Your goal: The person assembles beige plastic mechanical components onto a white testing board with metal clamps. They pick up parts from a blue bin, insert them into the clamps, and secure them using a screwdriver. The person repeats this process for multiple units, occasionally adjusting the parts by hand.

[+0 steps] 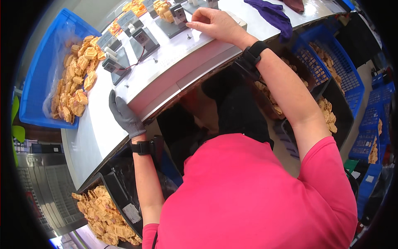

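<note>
My right hand (215,25), bare, is at the far middle of the white table, beside a grey fixture (168,27) with a dark upright block (178,15). Its thumb and bent forefinger come together at the block's lower edge; anything between the tips is too small to make out. A yellowish moulded part (163,11) sits on that fixture. My left hand (124,114), in a grey glove, rests near the table's front edge with its fingers stretched out and nothing in it. Closest to it is another grey fixture (118,66) with a white cylinder, holding no visible moulded part.
A blue bin (31,95) of yellowish moulded parts (76,79) stands at the left. A black bin (118,195) with more parts is at lower left. Blue baskets (348,79) stand on the right. A purple cloth (273,16) hangs over the table's far right edge.
</note>
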Demonstrator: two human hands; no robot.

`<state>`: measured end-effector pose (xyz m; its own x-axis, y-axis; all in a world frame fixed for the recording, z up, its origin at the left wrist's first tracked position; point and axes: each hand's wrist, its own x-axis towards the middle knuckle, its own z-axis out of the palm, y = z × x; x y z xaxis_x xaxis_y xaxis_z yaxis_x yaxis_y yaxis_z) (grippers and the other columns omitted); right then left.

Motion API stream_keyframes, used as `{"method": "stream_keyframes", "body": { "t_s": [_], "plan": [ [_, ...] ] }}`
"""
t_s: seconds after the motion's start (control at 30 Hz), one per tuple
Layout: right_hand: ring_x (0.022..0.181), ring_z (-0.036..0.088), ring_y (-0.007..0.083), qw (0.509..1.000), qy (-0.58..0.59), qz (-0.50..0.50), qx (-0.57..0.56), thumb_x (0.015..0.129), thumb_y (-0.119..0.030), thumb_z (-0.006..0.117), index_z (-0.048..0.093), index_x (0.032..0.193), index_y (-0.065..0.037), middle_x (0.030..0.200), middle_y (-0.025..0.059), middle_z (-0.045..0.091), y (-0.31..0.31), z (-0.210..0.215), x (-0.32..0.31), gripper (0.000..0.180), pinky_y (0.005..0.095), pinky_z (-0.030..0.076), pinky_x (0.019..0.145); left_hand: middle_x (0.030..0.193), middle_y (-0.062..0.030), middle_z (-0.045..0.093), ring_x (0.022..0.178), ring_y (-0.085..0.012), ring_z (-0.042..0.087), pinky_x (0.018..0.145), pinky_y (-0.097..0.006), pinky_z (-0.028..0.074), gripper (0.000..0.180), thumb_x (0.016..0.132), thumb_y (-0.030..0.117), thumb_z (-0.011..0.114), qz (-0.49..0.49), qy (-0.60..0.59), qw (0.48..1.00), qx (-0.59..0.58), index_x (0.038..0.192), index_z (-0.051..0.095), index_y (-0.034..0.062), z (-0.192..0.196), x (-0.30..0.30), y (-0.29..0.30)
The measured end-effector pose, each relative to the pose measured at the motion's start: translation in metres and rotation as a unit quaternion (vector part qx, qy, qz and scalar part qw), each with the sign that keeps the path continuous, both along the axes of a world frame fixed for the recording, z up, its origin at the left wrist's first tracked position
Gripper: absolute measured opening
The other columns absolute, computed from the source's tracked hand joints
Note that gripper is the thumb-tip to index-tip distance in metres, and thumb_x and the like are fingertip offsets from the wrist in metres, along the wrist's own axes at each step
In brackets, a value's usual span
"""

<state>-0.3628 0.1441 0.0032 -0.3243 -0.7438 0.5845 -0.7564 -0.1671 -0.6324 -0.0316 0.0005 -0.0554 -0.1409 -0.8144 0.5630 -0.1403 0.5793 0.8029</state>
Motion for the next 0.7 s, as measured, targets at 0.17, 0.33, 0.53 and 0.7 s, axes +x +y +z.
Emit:
{"method": "stream_keyframes", "body": {
  "t_s": [0.17, 0.33, 0.53, 0.7],
  "plan": [
    [0.081, 0.062, 0.0115, 1.0, -0.001, -0.011, 0.006, 0.094, -0.036, 0.069, 0.066, 0.1, -0.006, 0.086, 0.0018, 0.067, 0.002, 0.002, 0.002, 0.03, 0.0252, 0.05, 0.077, 0.135, -0.0183, 0.054, 0.124, -0.025, 0.05, 0.109, -0.034, 0.035, 0.051, 0.102, 0.03, 0.045, -0.006, 0.003, 1.0, 0.016, 0.137, 0.049, -0.0072, 0.004, -0.003, 0.005],
    [0.076, 0.057, 0.0089, 1.0, -0.003, -0.011, 0.022, 0.093, -0.036, 0.068, 0.066, 0.098, -0.006, 0.082, -0.0001, 0.064, 0.002, 0.005, 0.005, 0.03, 0.0244, 0.047, 0.071, 0.135, -0.0187, 0.054, 0.124, -0.0259, 0.05, 0.109, -0.035, 0.035, 0.05, 0.102, 0.03, 0.045, -0.016, 0.008, 1.0, 0.025, 0.137, 0.047, -0.0069, 0.005, 0.0, 0.006],
    [0.075, 0.057, 0.0091, 0.999, -0.014, -0.019, 0.038, 0.092, -0.037, 0.069, 0.066, 0.097, -0.006, 0.08, 0.0003, 0.064, 0.004, 0.009, 0.005, 0.031, 0.0249, 0.047, 0.07, 0.136, -0.0195, 0.054, 0.126, -0.0272, 0.05, 0.109, -0.035, 0.035, 0.049, 0.103, 0.028, 0.045, -0.018, -0.003, 1.0, 0.017, 0.137, 0.048, -0.0063, 0.003, -0.001, 0.004],
    [0.076, 0.061, 0.0114, 0.999, -0.014, -0.024, 0.042, 0.091, -0.034, 0.071, 0.067, 0.097, -0.005, 0.082, 0.0027, 0.068, 0.003, 0.011, 0.008, 0.03, 0.026, 0.05, 0.072, 0.136, -0.0193, 0.054, 0.126, -0.0275, 0.05, 0.11, -0.036, 0.035, 0.048, 0.103, 0.028, 0.045, -0.013, -0.002, 1.0, 0.008, 0.137, 0.048, -0.0061, 0.002, 0.0, 0.006]
  ]
}}
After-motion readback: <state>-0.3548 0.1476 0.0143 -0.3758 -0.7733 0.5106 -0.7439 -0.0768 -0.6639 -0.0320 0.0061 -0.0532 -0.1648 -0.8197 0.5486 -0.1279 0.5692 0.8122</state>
